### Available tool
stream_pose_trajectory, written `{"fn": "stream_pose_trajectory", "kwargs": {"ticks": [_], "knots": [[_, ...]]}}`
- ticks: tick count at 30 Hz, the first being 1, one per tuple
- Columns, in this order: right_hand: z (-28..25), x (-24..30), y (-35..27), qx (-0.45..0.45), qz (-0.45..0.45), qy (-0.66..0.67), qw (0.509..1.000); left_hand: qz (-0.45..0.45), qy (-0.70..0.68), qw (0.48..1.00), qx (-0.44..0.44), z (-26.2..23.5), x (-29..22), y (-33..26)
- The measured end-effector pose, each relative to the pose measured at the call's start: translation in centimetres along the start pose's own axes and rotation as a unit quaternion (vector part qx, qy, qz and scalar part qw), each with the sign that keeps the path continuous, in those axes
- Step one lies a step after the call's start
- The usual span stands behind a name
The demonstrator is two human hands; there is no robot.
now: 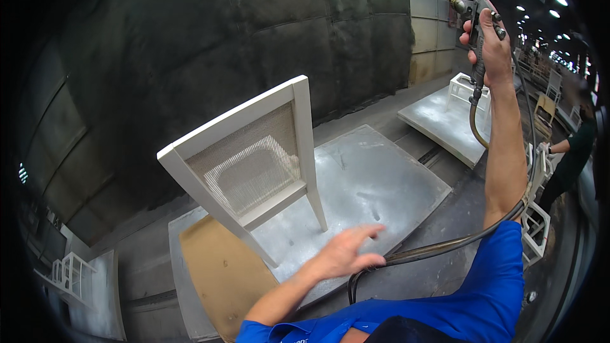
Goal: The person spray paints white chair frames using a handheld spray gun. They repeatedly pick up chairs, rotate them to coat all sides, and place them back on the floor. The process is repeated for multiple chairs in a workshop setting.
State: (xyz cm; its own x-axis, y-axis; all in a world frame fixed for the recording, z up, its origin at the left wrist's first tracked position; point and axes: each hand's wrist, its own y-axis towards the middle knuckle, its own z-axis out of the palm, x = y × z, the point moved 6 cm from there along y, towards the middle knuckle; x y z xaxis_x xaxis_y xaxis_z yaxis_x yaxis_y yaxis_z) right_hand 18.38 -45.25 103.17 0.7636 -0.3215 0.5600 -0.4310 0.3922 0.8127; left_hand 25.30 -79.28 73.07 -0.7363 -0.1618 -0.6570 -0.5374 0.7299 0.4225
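My right hand (488,41) is raised high at the upper right, gripping a metal spray gun (473,16) whose dark hose (445,246) runs down along my forearm. Low in the middle, my left hand (346,253) has its fingers spread and rests on that hose. In front of me a white chair (254,159) with a mesh back stands on a grey flat platform (375,184), its back turned toward me. A brown board (222,273) lies on the platform's near left part.
A dark stained booth wall (210,44) rises behind the chair. A second grey platform (438,121) at the right carries a small white frame (464,89). Another person (572,155) stands at the far right among white furniture pieces (537,228). More white frames (70,273) sit at lower left.
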Motion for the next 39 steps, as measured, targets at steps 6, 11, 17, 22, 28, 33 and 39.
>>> {"fn": "stream_pose_trajectory", "kwargs": {"ticks": [6, 11, 17, 22, 28, 33, 39], "knots": [[1.2, 3.2, -2.2, 0.001, -0.016, 0.011, 1.000, 0.014, 0.320, 0.898, -0.302, -19.4, -1.4, -3.6], [3.3, 4.5, -3.1, 0.000, -0.006, 0.009, 1.000, -0.006, 0.592, 0.704, -0.392, -29.4, -2.6, -3.0], [4.1, 3.8, -3.7, 0.007, -0.027, 0.040, 0.999, -0.218, 0.631, 0.689, -0.281, -33.6, 3.8, 0.9], [0.9, -0.1, -1.8, 0.021, -0.036, 0.047, 0.998, -0.141, 0.709, 0.626, -0.292, -34.9, 5.7, 2.5], [-0.3, -10.2, -0.9, 0.161, 0.040, 0.141, 0.976, -0.117, 0.663, 0.656, -0.341, -46.2, 7.0, -4.0], [5.0, -18.1, -10.6, 0.208, 0.175, 0.138, 0.952, -0.040, 0.659, 0.678, -0.325, -50.0, 4.3, -17.4], [17.3, -19.4, -26.6, 0.244, 0.275, 0.103, 0.924, -0.126, 0.569, 0.700, -0.413, -48.3, 2.0, -24.1]]}}
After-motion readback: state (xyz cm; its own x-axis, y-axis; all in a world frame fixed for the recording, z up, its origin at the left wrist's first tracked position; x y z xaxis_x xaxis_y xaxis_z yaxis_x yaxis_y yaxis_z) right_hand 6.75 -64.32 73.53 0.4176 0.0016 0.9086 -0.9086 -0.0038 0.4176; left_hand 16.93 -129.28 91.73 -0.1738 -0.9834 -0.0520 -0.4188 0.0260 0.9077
